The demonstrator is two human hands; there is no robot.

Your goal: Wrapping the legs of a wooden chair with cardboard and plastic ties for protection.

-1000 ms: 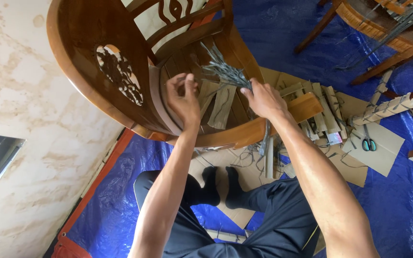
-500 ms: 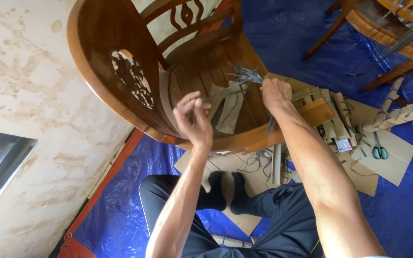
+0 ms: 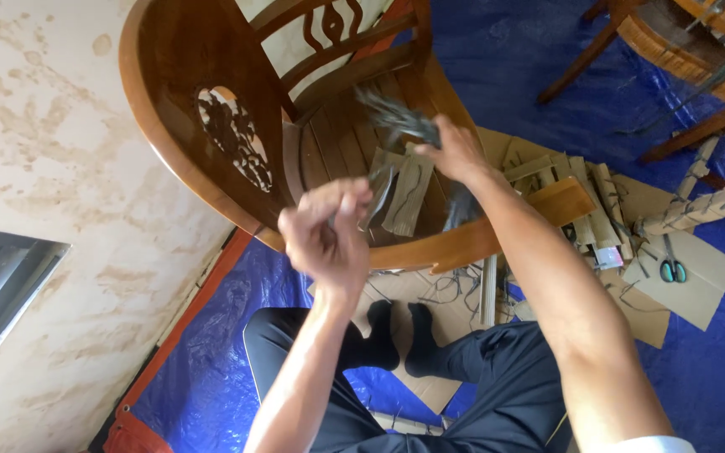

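Observation:
A varnished wooden chair [image 3: 169,101] with a carved back stands in front of me. My right hand [image 3: 455,151] grips a bundle of thin grey strands [image 3: 396,113] above the slatted seat. My left hand [image 3: 329,231] is closed near the seat's front edge, pinching one thin grey strand [image 3: 375,180] that runs toward the bundle. Two flat cardboard strips [image 3: 409,197] lie on the seat between my hands. My hands are blurred by motion.
A blue tarp [image 3: 497,50] covers the floor. Cardboard sheets [image 3: 698,277], cut strips and green-handled scissors [image 3: 671,268] lie at the right. Another wooden chair [image 3: 681,50] stands at the top right. A stained wall [image 3: 52,193] is at the left. My legs and black socks [image 3: 396,335] are below.
My left hand has pulled back toward me, away from the seat, drawing a strand out. My right hand has stayed on the bundle and shifted slightly left.

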